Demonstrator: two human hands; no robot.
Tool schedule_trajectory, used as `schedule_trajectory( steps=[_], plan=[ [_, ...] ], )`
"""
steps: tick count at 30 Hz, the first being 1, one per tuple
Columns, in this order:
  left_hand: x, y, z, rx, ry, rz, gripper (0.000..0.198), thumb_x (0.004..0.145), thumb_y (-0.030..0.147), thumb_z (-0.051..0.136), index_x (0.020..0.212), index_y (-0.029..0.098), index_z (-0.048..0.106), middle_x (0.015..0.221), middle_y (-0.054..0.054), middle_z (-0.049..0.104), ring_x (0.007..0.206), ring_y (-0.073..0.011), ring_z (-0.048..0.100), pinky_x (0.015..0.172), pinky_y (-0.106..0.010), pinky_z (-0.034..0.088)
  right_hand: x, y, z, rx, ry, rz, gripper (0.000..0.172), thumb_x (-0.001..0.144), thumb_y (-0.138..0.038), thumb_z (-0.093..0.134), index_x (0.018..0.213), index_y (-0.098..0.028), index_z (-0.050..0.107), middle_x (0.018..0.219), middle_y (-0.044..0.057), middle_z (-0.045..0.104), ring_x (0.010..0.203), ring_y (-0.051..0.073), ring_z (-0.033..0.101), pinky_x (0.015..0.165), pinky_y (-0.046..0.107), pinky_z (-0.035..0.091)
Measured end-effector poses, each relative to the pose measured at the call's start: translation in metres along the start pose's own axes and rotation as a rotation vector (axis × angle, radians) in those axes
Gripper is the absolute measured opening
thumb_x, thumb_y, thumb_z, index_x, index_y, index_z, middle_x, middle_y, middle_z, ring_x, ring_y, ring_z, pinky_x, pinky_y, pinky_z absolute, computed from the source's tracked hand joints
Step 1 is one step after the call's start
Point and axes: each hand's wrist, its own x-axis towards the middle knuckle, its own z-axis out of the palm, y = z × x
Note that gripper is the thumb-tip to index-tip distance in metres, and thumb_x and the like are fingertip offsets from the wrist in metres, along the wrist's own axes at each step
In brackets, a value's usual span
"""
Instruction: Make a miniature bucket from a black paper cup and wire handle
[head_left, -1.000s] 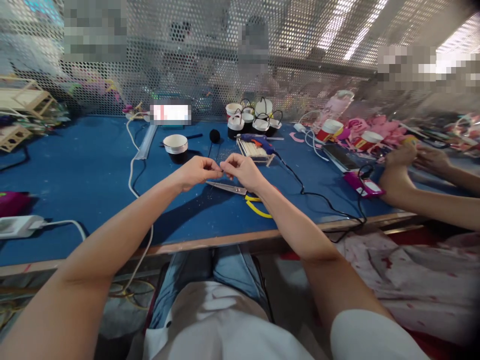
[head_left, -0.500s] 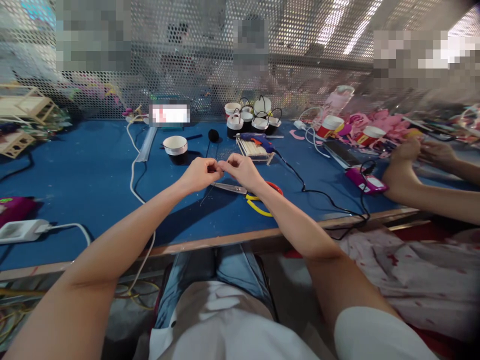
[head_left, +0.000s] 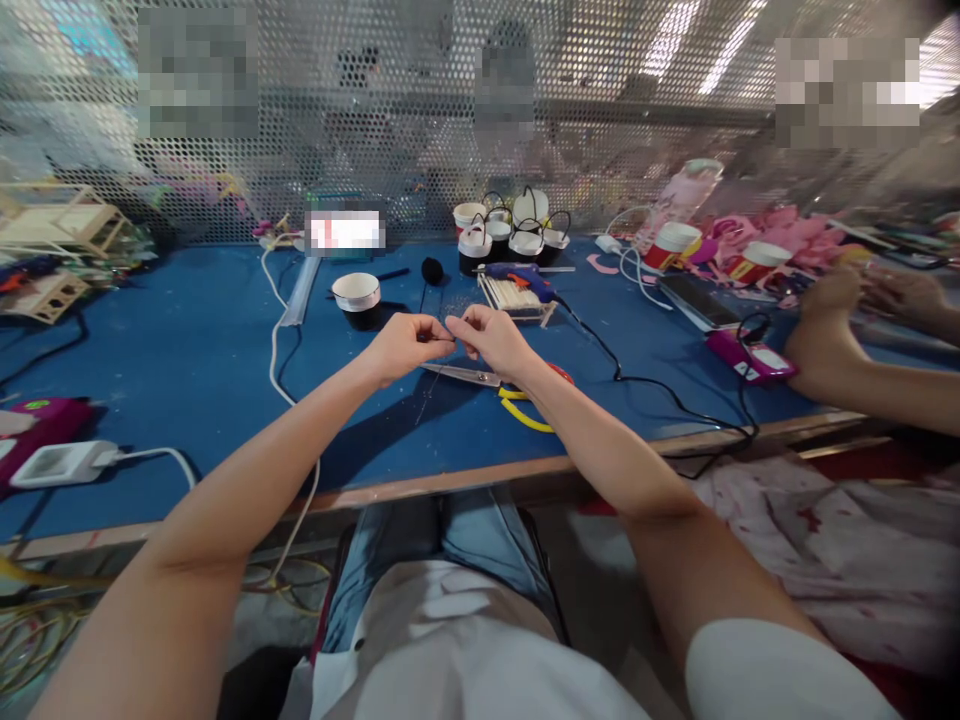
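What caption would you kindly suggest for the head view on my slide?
Left hand and right hand, fingers pinched, nearly meet above a blue table, with scissors lying close by.

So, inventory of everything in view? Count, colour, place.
table: one, blue, centre
mesh screen: one, grey, behind table
wooden frames: several, pale, far left
blocks: two, purple, left and right
extension socket: one, white, near left
ball: one, black, centre
lone cup: one, black and white, left of ball
handled cups: about six, mostly black and white, rear
rack: one, pale, centre
glue gun: one, blue and orange, on rack
scissors: one, yellow-and-red handles, nearer front
paper cups: two, red and white, right
flat device: one, dark, right
scraps: many, pink, far right
co-worker's hands: two, right edge
left hand: one, by scissors
right hand: one, beside it, fingers pinched, contents unclear
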Motion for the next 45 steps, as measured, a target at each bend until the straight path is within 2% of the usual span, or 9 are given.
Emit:
schedule_trajectory(
  steps=[4,9,12,19,24,27,35,41,45],
  plan=[
    [-0.0003,-0.0027,0.0017,-0.023,-0.014,0.0,0.022,0.063,0.032,0.067,0.067,0.012,0.059,0.061,0.002,0.053,0.057,-0.0077,0.044,0.057,-0.023,0.033,-0.0011,-0.0017,0.0014,-0.017,0.023,0.024,0.042,0.071,-0.052,0.062,0.059,-0.018,0.041,0.04,-0.009,0.039,0.036,0.004,0.036,0.037,0.019,0.026],
    [-0.0014,0.0003,0.0009,-0.086,-0.043,-0.084,0.027,0.06,0.035,0.07,0.061,0.012,0.055,0.055,0.004,0.046,0.048,-0.0044,0.034,0.047,-0.022,0.024,0.0015,0.0021,-0.0006,0.167,-0.122,0.0,0.035,0.071,-0.049,0.064,0.073,-0.016,0.051,0.058,-0.004,0.055,0.048,0.005,0.047,0.045,0.019,0.039],
    [-0.0019,0.0035,-0.0009,-0.158,-0.084,-0.154,0.028,0.059,0.035,0.071,0.061,0.013,0.054,0.056,0.004,0.045,0.045,-0.0033,0.03,0.043,-0.021,0.02,0.0023,0.0032,-0.0023,0.142,-0.138,-0.012,0.035,0.073,-0.049,0.062,0.069,-0.016,0.049,0.054,-0.005,0.052,0.047,0.006,0.046,0.046,0.02,0.039],
    [-0.0009,0.0039,-0.0052,-0.022,-0.066,-0.066,0.023,0.062,0.032,0.069,0.068,0.012,0.06,0.061,0.003,0.054,0.05,-0.0043,0.037,0.049,-0.021,0.029,0.001,0.0027,-0.0033,-0.044,-0.064,-0.036,0.042,0.075,-0.056,0.056,0.063,-0.018,0.042,0.043,-0.007,0.042,0.04,0.006,0.037,0.042,0.021,0.028],
    [-0.0008,0.0021,-0.0047,-0.033,-0.075,-0.05,0.022,0.063,0.031,0.068,0.071,0.011,0.061,0.065,0.001,0.058,0.06,-0.0078,0.048,0.06,-0.023,0.037,-0.0004,-0.0015,-0.0018,-0.14,-0.017,-0.024,0.042,0.073,-0.054,0.059,0.061,-0.018,0.043,0.044,-0.007,0.039,0.043,0.006,0.035,0.043,0.022,0.026],
    [-0.0014,0.0028,-0.0024,-0.057,-0.059,-0.061,0.022,0.062,0.03,0.069,0.071,0.011,0.062,0.066,0.001,0.059,0.061,-0.0077,0.049,0.062,-0.023,0.038,-0.0006,-0.0028,-0.0003,-0.171,0.025,-0.044,0.041,0.073,-0.052,0.06,0.058,-0.018,0.043,0.047,-0.006,0.038,0.046,0.006,0.033,0.045,0.022,0.026],
    [-0.0024,0.0052,-0.0004,-0.057,-0.058,-0.122,0.022,0.064,0.031,0.068,0.07,0.011,0.06,0.062,0.001,0.052,0.05,-0.0042,0.036,0.045,-0.019,0.024,-0.0001,-0.001,0.0014,-0.165,0.051,-0.043,0.041,0.072,-0.05,0.062,0.057,-0.018,0.041,0.048,-0.006,0.039,0.047,0.006,0.032,0.044,0.021,0.025],
    [-0.0021,0.0066,-0.0037,-0.214,-0.12,-0.206,0.021,0.062,0.029,0.07,0.064,0.013,0.056,0.054,0.004,0.045,0.043,-0.0027,0.027,0.043,-0.021,0.015,-0.0007,-0.0021,-0.0009,0.093,-0.144,-0.031,0.038,0.074,-0.054,0.058,0.073,-0.017,0.049,0.059,-0.004,0.053,0.048,0.006,0.045,0.046,0.02,0.037],
    [-0.0013,0.0044,-0.008,-0.191,-0.149,-0.206,0.022,0.063,0.032,0.07,0.067,0.013,0.058,0.053,0.004,0.043,0.042,-0.0027,0.026,0.043,-0.021,0.015,0.0012,0.0011,-0.0021,0.087,-0.14,-0.045,0.036,0.072,-0.051,0.062,0.07,-0.017,0.049,0.053,-0.005,0.052,0.044,0.005,0.044,0.044,0.02,0.035]
  ],
)
